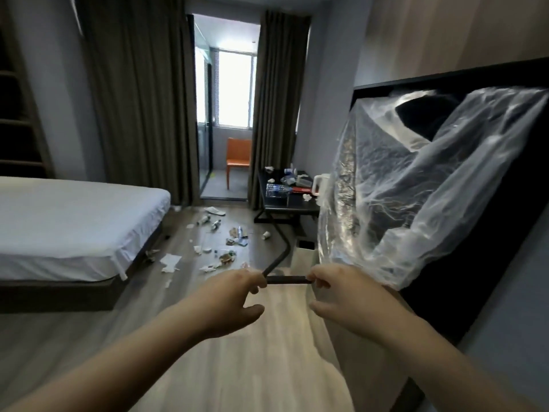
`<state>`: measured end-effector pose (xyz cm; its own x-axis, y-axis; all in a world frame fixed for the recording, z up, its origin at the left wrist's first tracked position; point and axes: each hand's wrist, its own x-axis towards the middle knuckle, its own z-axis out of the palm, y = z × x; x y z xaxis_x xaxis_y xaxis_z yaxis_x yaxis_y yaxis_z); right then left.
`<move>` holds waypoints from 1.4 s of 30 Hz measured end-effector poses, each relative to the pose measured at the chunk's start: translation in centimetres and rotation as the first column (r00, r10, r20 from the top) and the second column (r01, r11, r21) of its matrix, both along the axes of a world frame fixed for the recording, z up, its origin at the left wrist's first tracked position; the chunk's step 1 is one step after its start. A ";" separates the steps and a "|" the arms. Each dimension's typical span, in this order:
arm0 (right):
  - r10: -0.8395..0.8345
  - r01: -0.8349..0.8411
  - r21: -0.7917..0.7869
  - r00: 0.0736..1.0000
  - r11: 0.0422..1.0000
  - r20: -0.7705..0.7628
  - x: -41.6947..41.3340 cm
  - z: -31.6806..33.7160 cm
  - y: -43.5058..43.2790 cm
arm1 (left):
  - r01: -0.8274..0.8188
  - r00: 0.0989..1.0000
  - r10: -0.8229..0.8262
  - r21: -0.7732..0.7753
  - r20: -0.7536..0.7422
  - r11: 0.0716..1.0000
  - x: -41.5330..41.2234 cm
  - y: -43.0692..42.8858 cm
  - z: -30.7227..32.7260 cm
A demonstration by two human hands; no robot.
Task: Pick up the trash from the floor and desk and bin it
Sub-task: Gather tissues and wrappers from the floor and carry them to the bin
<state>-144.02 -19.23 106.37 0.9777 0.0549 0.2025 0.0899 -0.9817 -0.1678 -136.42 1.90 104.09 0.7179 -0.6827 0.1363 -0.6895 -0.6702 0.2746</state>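
Note:
Trash [221, 248] lies scattered on the wood floor between the bed and the desk: crumpled paper, wrappers, small bottles and a paper cup [266, 235]. More litter, a crushed clear bottle [277, 189] and tissues, sits on the black desk [289, 207]. A dark bin lined with a clear plastic bag [416, 185] hangs close at the right, its mouth tilted towards me. My left hand [237, 295] and my right hand [335, 295] each pinch one end of a short dark bar [287, 280]. A thin dark rod [282, 248] curves up from the bar's left end.
A bed with a white sheet [68, 227] fills the left. Brown curtains [139, 93] frame a glass doorway with an orange chair [238, 157] beyond. A white kettle [319, 185] stands on the desk. A black wall panel [490, 263] runs along the right.

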 end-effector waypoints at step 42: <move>0.187 -0.182 0.044 0.946 0.982 -0.264 64.5 -10.5 -5.5 | -0.305 0.921 0.328 0.137 -0.208 0.942 59.5 -0.3 -8.7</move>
